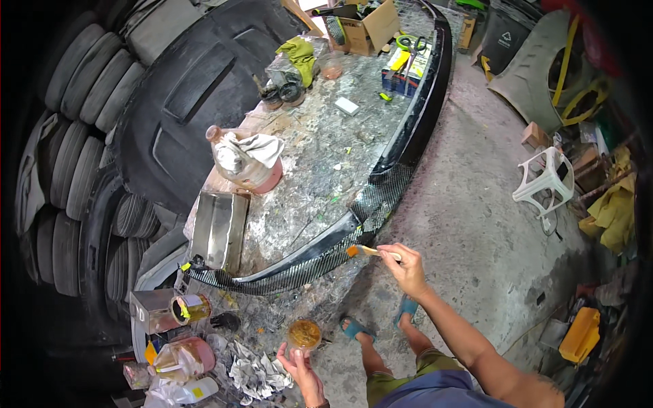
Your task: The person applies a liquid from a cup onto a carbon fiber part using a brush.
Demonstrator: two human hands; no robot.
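Closest in, a small clear cup of amber resin (pixel 303 334) was gripped by the left hand (pixel 301 370). A thin wooden-handled brush (pixel 369 251) was pinched by the right hand (pixel 408 266), bristles pointing toward ten o'clock against the long black carbon-weave strip (pixel 326 251), along the worktop (pixel 320 156) edge.

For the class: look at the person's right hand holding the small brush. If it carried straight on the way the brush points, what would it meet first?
The right hand points its brush left and slightly up. First in that line is probably the carbon-fibre weave trim strip along the workbench edge; the bristles seem at or just short of it, though depth is unclear.
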